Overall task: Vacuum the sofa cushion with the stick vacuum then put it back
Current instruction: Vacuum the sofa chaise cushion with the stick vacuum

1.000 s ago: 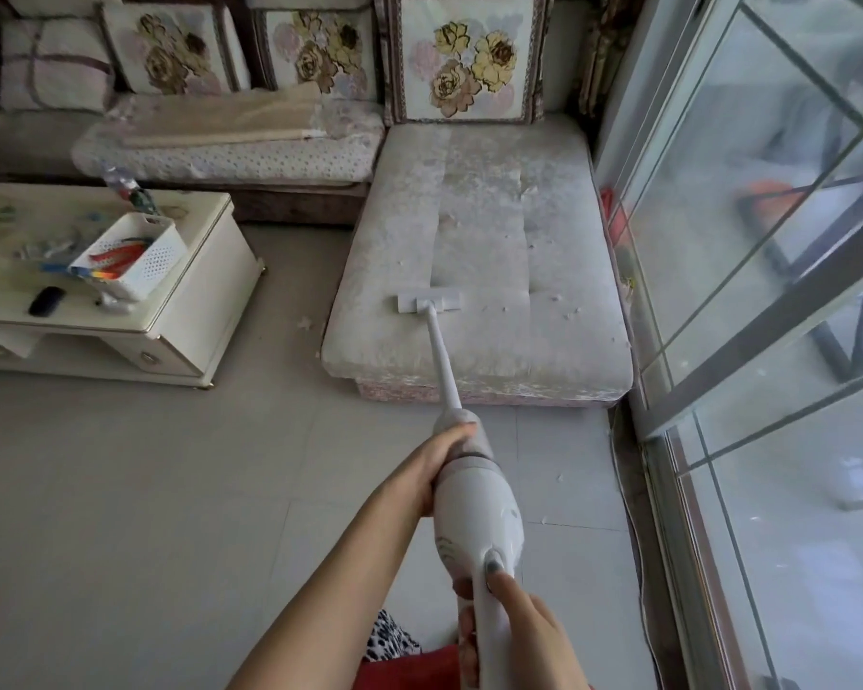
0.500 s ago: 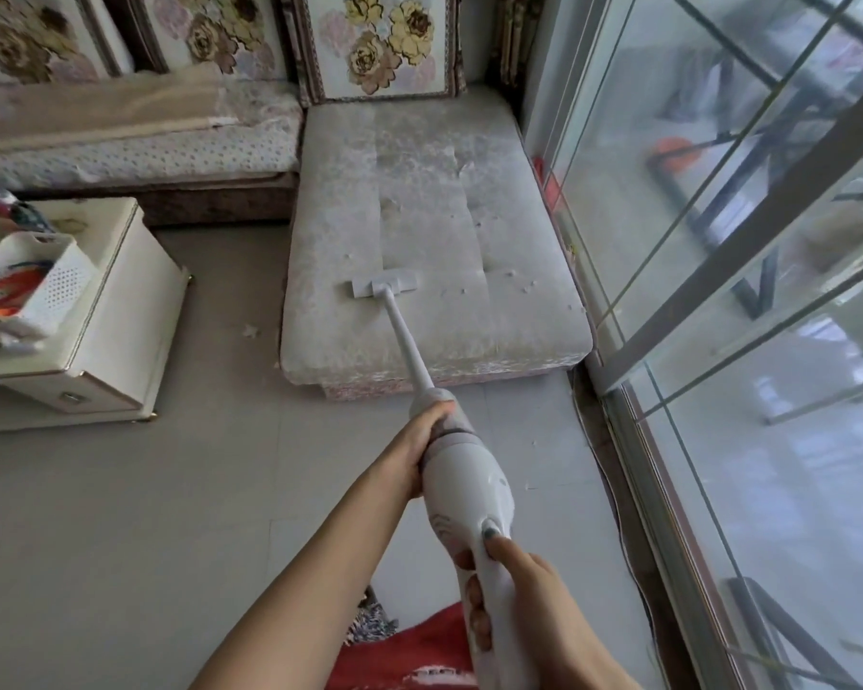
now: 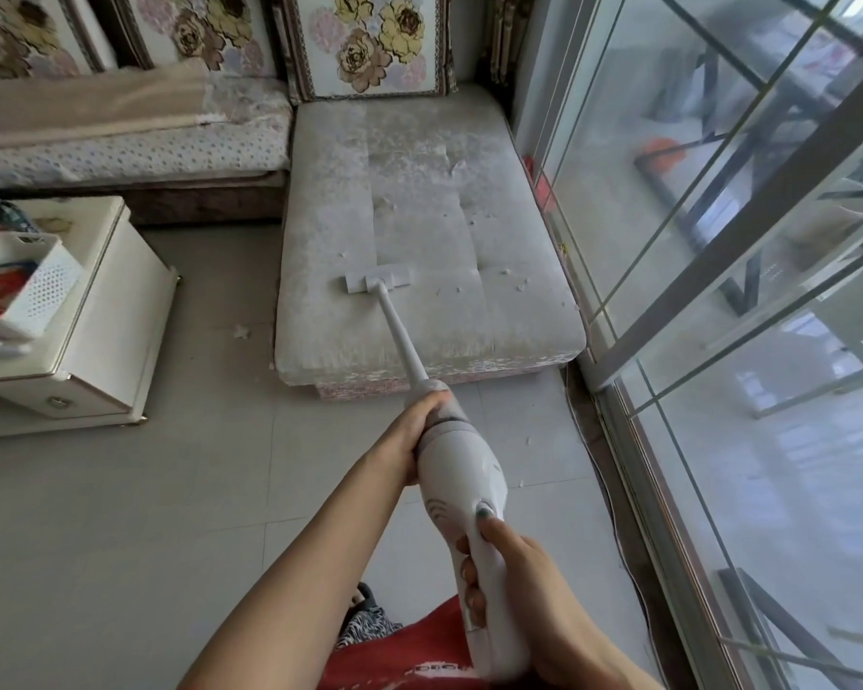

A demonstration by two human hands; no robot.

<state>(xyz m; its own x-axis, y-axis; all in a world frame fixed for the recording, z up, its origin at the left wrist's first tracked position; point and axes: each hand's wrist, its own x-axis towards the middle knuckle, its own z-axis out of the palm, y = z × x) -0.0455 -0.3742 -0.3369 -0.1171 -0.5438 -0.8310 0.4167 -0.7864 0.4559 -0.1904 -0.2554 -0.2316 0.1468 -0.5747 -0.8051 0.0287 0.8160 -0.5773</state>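
Note:
A white stick vacuum (image 3: 462, 470) reaches from my hands up to the pale sofa cushion (image 3: 419, 191). Its flat nozzle head (image 3: 378, 281) rests on the cushion's front left part. My left hand (image 3: 414, 430) grips the vacuum's body near the tube joint. My right hand (image 3: 514, 580) holds the rear handle, thumb by the grey button. Small white scraps lie scattered on the cushion, mostly to the right of the nozzle.
A white low table (image 3: 96, 331) with a perforated basket (image 3: 26, 291) stands at the left. A second sofa section (image 3: 120, 141) and floral back cushions (image 3: 369, 42) line the rear. Glass sliding doors (image 3: 718, 291) run along the right. Grey tiled floor (image 3: 120, 515) lies between.
The view has shifted right and closer to the cushion. The nozzle sits slightly further right on the cushion. Both hands keep their grip on the vacuum.

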